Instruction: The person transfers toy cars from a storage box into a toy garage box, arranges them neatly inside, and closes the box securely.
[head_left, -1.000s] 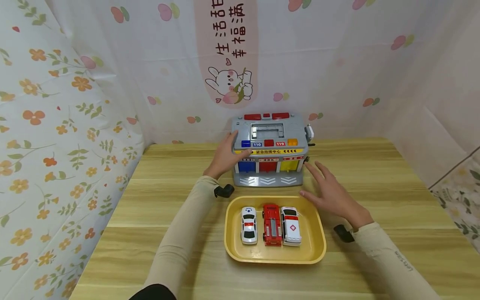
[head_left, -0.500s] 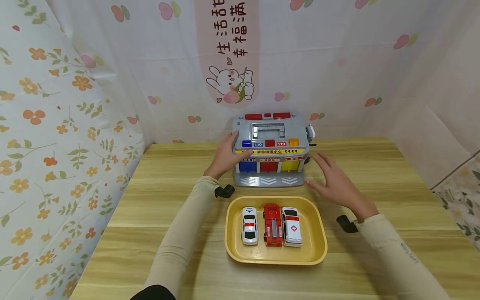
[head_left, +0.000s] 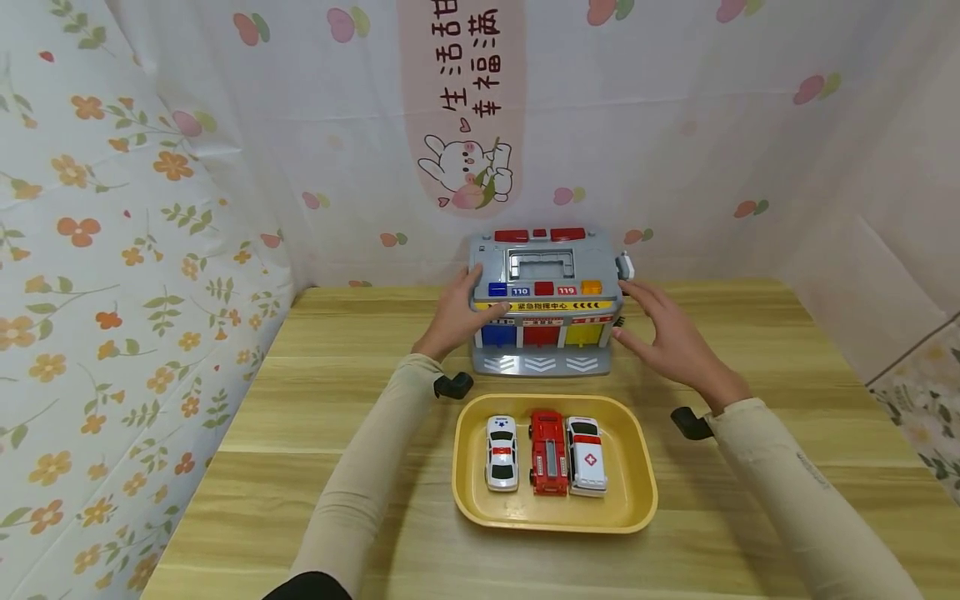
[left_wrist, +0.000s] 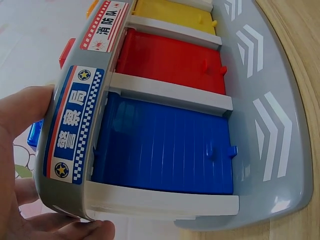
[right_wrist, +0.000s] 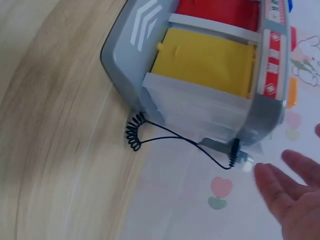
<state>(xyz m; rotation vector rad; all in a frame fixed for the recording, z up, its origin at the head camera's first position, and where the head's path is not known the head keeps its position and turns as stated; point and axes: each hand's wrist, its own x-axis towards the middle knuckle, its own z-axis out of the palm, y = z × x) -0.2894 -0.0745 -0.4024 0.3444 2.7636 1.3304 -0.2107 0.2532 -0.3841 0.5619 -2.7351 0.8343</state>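
- We see the toy garage [head_left: 542, 306] standing upright at the back of the bench [head_left: 270, 450], near the patterned cloth [head_left: 660, 150] behind it.
- Our left hand [head_left: 454, 315] holds the garage at its left end: the thumb lies over the front edge of the roof, and the other fingers [left_wrist: 75, 230] curl round the side, so they are clamped on it.
- Our right hand [head_left: 678, 350] is by the garage's right end with its fingers [right_wrist: 272, 190] apart and holding nothing; we cannot tell whether a fingertip touches the side.
- Near those fingertips we see a black coiled cord [right_wrist: 134, 132] at the garage's side.
- Across the front we find a blue door [left_wrist: 165, 145], a red door [left_wrist: 172, 62] and a yellow door [right_wrist: 205, 62], all down.
- Just in front of the garage we have a yellow tray [head_left: 555, 528]. In it lie a white police car [head_left: 502, 454], a red fire truck [head_left: 549, 454] and a white ambulance [head_left: 587, 458], the last two side by side.
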